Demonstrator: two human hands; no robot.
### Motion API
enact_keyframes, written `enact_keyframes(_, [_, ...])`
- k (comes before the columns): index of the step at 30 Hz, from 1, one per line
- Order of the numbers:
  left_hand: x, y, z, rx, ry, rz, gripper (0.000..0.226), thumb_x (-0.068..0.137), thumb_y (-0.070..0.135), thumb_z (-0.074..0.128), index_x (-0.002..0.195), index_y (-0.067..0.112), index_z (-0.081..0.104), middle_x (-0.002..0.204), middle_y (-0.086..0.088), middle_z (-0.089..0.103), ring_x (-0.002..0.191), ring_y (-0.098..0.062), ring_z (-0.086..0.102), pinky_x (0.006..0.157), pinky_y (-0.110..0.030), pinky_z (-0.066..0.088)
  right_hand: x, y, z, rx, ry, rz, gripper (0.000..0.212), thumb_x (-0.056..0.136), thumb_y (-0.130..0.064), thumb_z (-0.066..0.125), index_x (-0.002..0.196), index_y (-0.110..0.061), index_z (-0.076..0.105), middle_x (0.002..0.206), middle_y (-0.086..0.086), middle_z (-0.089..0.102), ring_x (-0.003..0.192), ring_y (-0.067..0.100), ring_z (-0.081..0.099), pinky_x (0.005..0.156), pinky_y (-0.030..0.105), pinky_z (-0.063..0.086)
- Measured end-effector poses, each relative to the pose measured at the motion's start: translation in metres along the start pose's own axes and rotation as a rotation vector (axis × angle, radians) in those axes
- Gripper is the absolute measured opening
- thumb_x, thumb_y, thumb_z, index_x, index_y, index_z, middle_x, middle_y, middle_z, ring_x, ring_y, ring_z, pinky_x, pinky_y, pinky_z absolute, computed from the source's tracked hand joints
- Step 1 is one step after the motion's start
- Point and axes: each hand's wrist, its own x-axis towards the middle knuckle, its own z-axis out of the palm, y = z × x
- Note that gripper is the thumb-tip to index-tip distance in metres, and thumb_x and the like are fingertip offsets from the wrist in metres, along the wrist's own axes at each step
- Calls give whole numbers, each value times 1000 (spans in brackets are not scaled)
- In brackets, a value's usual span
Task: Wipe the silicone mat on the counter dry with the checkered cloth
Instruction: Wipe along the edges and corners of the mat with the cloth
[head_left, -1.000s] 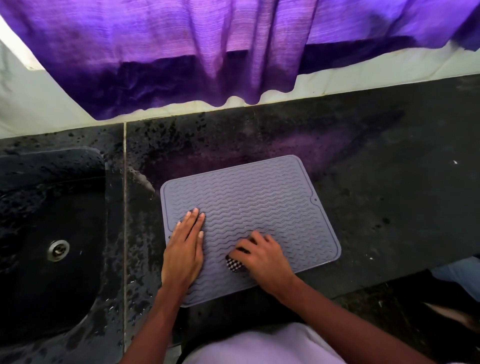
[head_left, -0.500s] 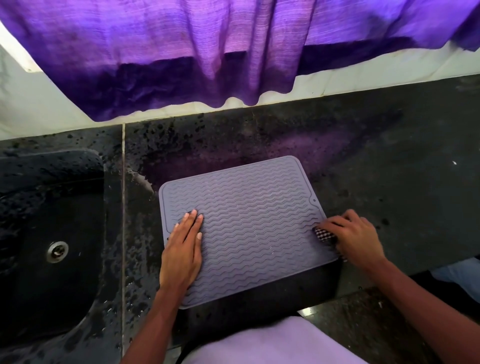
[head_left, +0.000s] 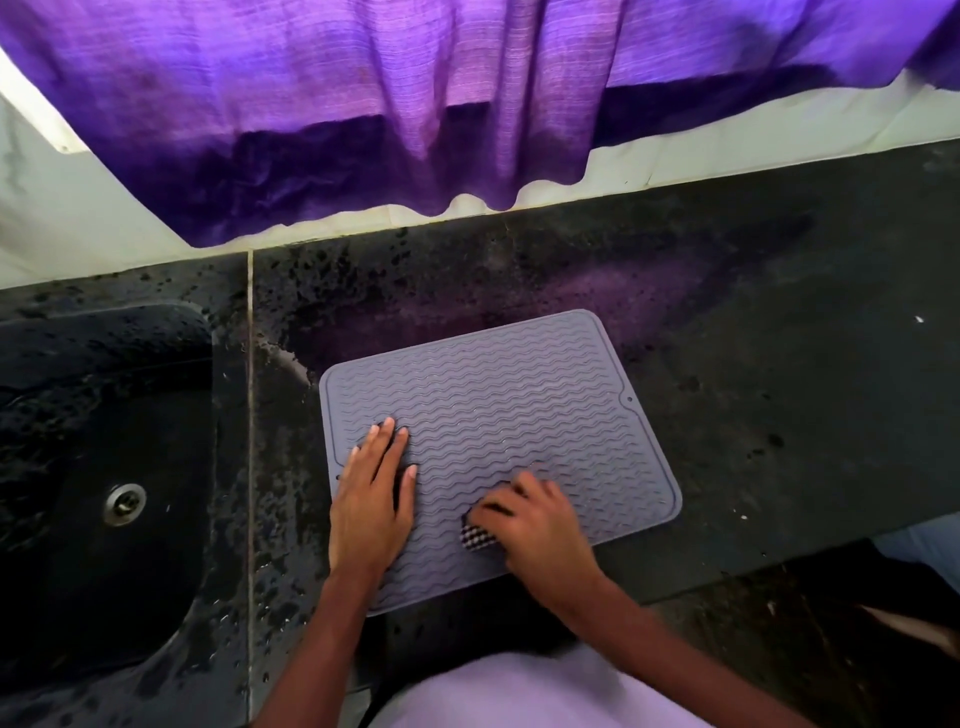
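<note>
Head camera looks down on a dark speckled stone tabletop (head_left: 753, 415), wet with drops on its left part, where a pale seam (head_left: 250, 415) crosses it front to back. Left of the seam a black sink (head_left: 62, 364) is sunk in, with a metal drain (head_left: 124, 503) in its floor. Along the far edge runs a white wall (head_left: 779, 124), and a purple curtain (head_left: 415, 104) hangs down over it. The grey silicone mat (head_left: 493, 405) lies flat by the front edge of the tabletop, just right of the seam, its long axis running left to right and turned slightly, so the far right corner sits farthest back; its wavy ribs follow that axis. The left hand (head_left: 371, 512) rests flat on the mat's left part, fingers (head_left: 387, 441) straight and close together, pointing away from the person. The right hand (head_left: 537, 530) is over the mat's front middle, fingers curled round the bunched checkered cloth (head_left: 477, 536), which touches the mat; only a small part of it shows under the hand.
</note>
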Motion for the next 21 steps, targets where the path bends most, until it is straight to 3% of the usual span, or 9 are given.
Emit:
enact_keyframes(12, [0, 2, -3, -14, 46, 14, 53, 102, 36, 43, 148, 12, 50, 158, -2, 41, 149, -17, 34, 121, -43, 30, -41, 89, -29, -216, 3, 34, 39, 77, -18, 43, 100, -32, 71, 98, -14, 67, 87, 22, 58, 64, 33, 44])
enact_keyframes(19, [1, 2, -3, -17, 57, 21, 52, 101, 36, 43, 147, 12, 51, 157, -2, 43, 148, -17, 35, 120, -45, 32, -70, 162, -71, -402, -112, 167, 53, 51, -4, 79, 99, -26, 74, 97, -8, 69, 83, 27, 53, 60, 35, 39])
enact_keyframes(21, [2, 2, -3, -27, 68, 25, 53, 101, 37, 43, 147, 12, 51, 157, -2, 43, 148, -17, 35, 120, -45, 33, -72, 170, -79, -481, -176, 236, 43, 55, -5, 79, 94, -23, 75, 93, -4, 69, 84, 30, 52, 60, 37, 40])
